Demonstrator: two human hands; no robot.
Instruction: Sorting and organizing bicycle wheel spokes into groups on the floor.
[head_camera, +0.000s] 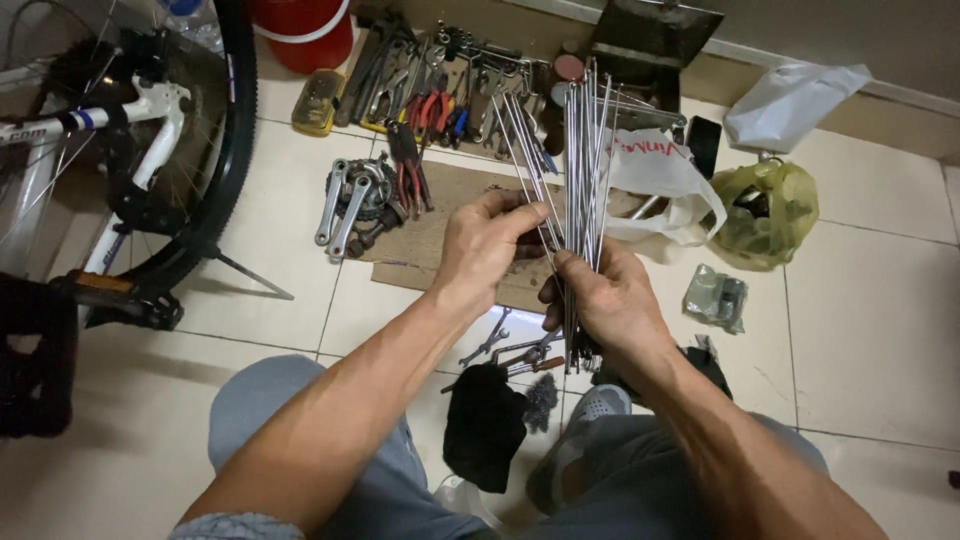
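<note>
We see 2 bare hands at work over a tiled floor (880, 330). The right hand (610, 300) is clenched around the lower part of a bundle of spokes (583, 160), thin grey metal rods standing nearly upright and fanning a little at the top; they are too many and too close to count, well over 10. The left hand (485, 245) pinches a few spokes, about 3, splayed leftward out of the bundle, with thumb and fingertips closed on them. The spoke ends hang just below the right hand, above the person's knees.

Behind the bundle lies 1 flat piece of cardboard (450, 215) carrying 1 crankset (358, 200) with 2 grey arms and 1 pair of red-handled pliers (408, 165). Further back is a row of hand tools (440, 85), too crowded to count, and 1 red bucket (305, 35). At the left stands 1 bicycle (150, 130), with 1 black tyre showing. To the right we count 3 bags: 1 white bag (660, 165), partly hidden by the spokes, 1 yellow-green bag (770, 210) and 1 pale bag (790, 100) by the wall. Between the knees lie 1 black cloth (485, 420) and a few small wrenches (505, 345), partly covered by the wrists.
</note>
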